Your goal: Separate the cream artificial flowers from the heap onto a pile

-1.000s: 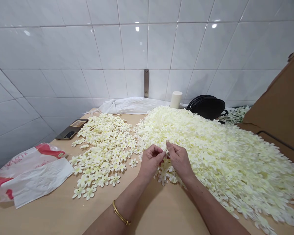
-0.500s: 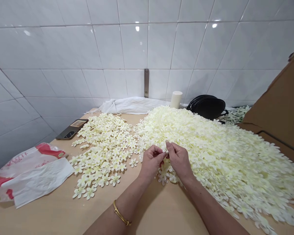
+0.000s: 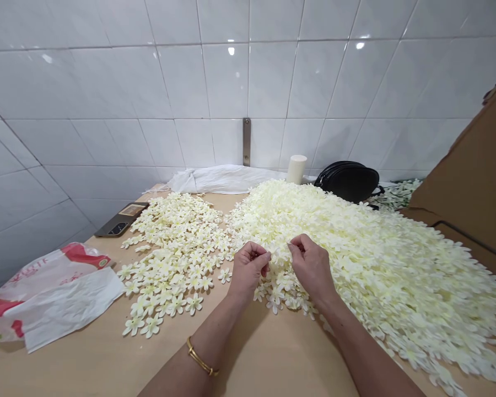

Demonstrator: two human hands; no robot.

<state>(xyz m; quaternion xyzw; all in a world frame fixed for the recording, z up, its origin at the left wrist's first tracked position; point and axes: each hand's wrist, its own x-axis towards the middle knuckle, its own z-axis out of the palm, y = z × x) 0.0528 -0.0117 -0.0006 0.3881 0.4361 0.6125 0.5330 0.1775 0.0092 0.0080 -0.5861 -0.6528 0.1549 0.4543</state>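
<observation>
Above the near edge of the large heap, my left hand (image 3: 250,269) is closed, thumb and fingertips pinched together. Facing it a short gap away, my right hand (image 3: 313,267) also pinches. What either holds is too small to make out against the pale flowers behind. The large heap of cream artificial flowers (image 3: 355,264) spreads under and to the right of my hands. A smaller pile of five-petalled artificial flowers (image 3: 177,237), with small dark centres on some, lies to the left. One single flower (image 3: 225,275) rests between that pile and my left hand.
A phone (image 3: 122,219) lies at the left edge of the wooden table (image 3: 169,364). Nearer are a red-and-white packet (image 3: 45,270) and a white tissue (image 3: 70,309). Along the tiled wall are white cloth (image 3: 223,179), a cream cylinder (image 3: 296,169) and a black bag (image 3: 349,181). Cardboard (image 3: 471,182) stands right.
My hands, which were together fingertip to fingertip, have moved apart: the left a little to the left, the right to the right. The flower piles look the same.
</observation>
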